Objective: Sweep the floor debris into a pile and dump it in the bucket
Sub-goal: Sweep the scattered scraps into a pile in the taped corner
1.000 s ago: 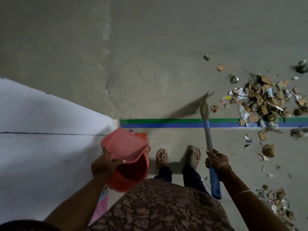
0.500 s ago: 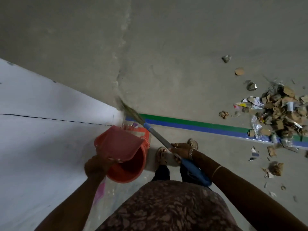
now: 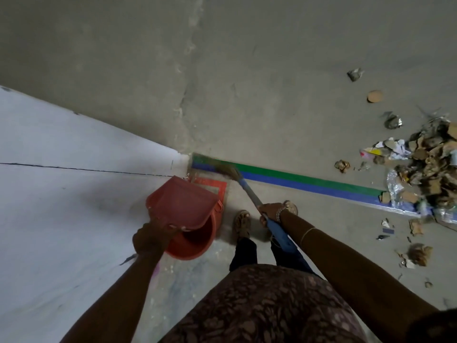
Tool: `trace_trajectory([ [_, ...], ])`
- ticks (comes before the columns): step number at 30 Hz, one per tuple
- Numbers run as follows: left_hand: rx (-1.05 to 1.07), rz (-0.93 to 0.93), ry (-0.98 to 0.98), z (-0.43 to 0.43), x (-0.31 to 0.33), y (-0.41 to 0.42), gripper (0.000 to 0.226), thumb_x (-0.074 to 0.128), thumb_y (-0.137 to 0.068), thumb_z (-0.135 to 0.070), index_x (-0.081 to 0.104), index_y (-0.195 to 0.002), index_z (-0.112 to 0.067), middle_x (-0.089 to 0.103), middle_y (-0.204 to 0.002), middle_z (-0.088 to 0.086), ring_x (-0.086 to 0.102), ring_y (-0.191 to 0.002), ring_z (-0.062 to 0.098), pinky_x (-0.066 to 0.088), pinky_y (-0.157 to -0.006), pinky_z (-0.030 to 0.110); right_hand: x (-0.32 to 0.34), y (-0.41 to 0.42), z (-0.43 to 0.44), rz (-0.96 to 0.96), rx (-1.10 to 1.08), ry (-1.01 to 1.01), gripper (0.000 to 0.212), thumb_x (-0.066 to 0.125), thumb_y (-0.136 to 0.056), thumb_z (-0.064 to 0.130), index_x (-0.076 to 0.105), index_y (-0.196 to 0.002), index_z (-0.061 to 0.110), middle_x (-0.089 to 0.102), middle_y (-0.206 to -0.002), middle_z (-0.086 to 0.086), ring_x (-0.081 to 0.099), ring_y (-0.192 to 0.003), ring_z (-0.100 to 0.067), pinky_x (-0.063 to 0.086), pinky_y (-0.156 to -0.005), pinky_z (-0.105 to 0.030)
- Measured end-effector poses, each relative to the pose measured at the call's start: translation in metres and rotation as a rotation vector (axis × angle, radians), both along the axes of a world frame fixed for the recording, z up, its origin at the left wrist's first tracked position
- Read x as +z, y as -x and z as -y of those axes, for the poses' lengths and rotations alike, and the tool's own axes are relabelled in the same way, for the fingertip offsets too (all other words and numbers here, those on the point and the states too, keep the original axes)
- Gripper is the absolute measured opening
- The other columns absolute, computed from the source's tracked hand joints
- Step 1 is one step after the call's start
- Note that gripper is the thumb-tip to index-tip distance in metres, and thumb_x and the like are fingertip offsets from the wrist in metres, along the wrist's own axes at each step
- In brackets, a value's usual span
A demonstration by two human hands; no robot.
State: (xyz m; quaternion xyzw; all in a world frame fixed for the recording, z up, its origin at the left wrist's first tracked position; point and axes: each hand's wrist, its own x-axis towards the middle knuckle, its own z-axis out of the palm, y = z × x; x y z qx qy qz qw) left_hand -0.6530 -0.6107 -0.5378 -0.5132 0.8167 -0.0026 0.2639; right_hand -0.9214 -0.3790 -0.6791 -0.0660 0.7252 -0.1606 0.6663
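Observation:
My left hand (image 3: 150, 237) grips the rear edge of a red dustpan (image 3: 183, 203), held tilted over an orange-red bucket (image 3: 195, 241) that stands on the floor by the white wall. My right hand (image 3: 270, 212) grips the blue handle of a broom (image 3: 249, 191). Its straw bristles (image 3: 226, 169) lie on the floor at the wall corner, just beyond the bucket. A pile of cardboard and paper debris (image 3: 430, 169) lies on the concrete floor at the right edge. The bucket's inside is mostly hidden by the dustpan.
A white wall (image 3: 61, 194) fills the left side and ends at a corner by the bucket. A green and blue tape stripe (image 3: 309, 180) runs across the floor. Loose scraps (image 3: 418, 253) lie at the lower right. My sandalled feet (image 3: 243, 222) stand beside the bucket.
The broom has swung from the debris on the right over to the wall corner by the bucket, and its bristles now rest lower on the tape stripe. The dustpan stays tilted over the bucket.

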Motion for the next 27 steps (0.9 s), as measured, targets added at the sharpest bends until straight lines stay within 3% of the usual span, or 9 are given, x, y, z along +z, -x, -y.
trace_trajectory([
  [3,-0.005,0.049,0.008,-0.001,0.004,0.003,0.114,0.035,-0.078,-0.09,0.021,-0.157,-0.009,0.07,-0.092,0.008,0.069,-0.08,0.027,0.049,-0.065,0.031,0.01,-0.004,-0.017,0.01,-0.277,0.018,0.043,0.055,-0.099,0.038,0.066,-0.107,-0.003,0.066,-0.075,-0.016,0.062,-0.064,-0.025,0.058,-0.073,-0.042],
  [5,-0.022,0.087,0.021,-0.003,0.008,0.006,0.113,0.044,-0.079,-0.086,0.017,-0.158,-0.011,0.068,-0.087,0.003,0.064,-0.071,0.021,0.046,-0.06,0.028,0.025,-0.003,-0.029,-0.047,-0.453,0.008,0.026,0.061,-0.097,0.025,0.064,-0.097,-0.001,0.058,-0.058,-0.014,0.055,-0.039,-0.019,0.05,-0.044,-0.028],
  [7,-0.026,0.129,0.015,-0.004,0.008,0.006,0.114,0.044,-0.076,-0.089,0.022,-0.156,-0.01,0.068,-0.082,0.002,0.066,-0.069,0.021,0.046,-0.058,0.028,0.041,0.003,-0.04,-0.091,-0.512,0.022,0.02,0.059,-0.098,0.022,0.061,-0.091,0.003,0.055,-0.053,-0.011,0.051,-0.032,-0.015,0.043,-0.037,-0.021],
  [10,0.001,0.14,0.007,-0.003,0.0,-0.002,0.105,0.047,-0.079,-0.086,0.032,-0.15,-0.01,0.068,-0.076,0.0,0.068,-0.066,0.02,0.049,-0.056,0.026,0.052,0.015,-0.062,-0.168,-0.461,0.126,0.014,0.063,-0.095,0.026,0.066,-0.092,0.013,0.06,-0.052,-0.009,0.056,-0.042,-0.021,0.051,-0.05,-0.032],
  [12,0.063,0.155,-0.004,-0.004,-0.001,-0.001,0.075,0.048,-0.089,-0.072,0.052,-0.136,-0.013,0.068,-0.077,-0.002,0.069,-0.069,0.019,0.051,-0.06,0.026,0.056,0.019,-0.074,-0.142,-0.386,0.167,0.009,0.065,-0.094,0.024,0.067,-0.099,0.016,0.059,-0.055,-0.013,0.056,-0.046,-0.027,0.053,-0.053,-0.041],
  [15,0.139,0.179,-0.011,-0.006,0.0,-0.004,0.041,0.061,-0.092,-0.053,0.063,-0.113,-0.019,0.067,-0.074,-0.005,0.065,-0.065,0.016,0.053,-0.062,0.028,0.073,0.021,-0.071,-0.022,-0.281,0.215,0.004,0.065,-0.096,0.024,0.063,-0.097,0.021,0.059,-0.054,-0.009,0.056,-0.042,-0.023,0.049,-0.046,-0.031],
  [18,0.14,0.091,-0.039,-0.012,0.006,-0.011,0.055,0.063,-0.088,-0.059,0.055,-0.121,-0.015,0.062,-0.067,-0.007,0.061,-0.057,0.012,0.052,-0.056,0.026,0.074,0.024,-0.041,0.047,0.052,0.204,0.023,0.054,-0.101,0.034,0.065,-0.112,0.017,0.066,-0.072,0.0,0.06,-0.059,-0.008,0.051,-0.055,-0.018],
  [21,0.08,0.068,-0.005,-0.018,0.013,-0.017,0.071,0.059,-0.085,-0.07,0.048,-0.127,-0.014,0.064,-0.068,-0.004,0.064,-0.059,0.017,0.052,-0.058,0.028,0.058,0.019,0.002,0.093,0.385,0.189,0.043,0.044,-0.105,0.037,0.064,-0.121,0.002,0.067,-0.117,-0.017,0.064,-0.101,-0.028,0.047,-0.091,-0.034],
  [27,0.07,0.073,0.024,-0.026,0.021,-0.011,0.097,0.057,-0.079,-0.079,0.034,-0.146,-0.012,0.061,-0.064,-0.004,0.058,-0.053,0.018,0.047,-0.053,0.027,0.025,0.013,0.065,0.059,0.495,0.149,0.035,0.035,-0.108,0.026,0.057,-0.124,0.004,0.057,-0.127,-0.019,0.057,-0.115,-0.027,0.038,-0.082,-0.026],
])
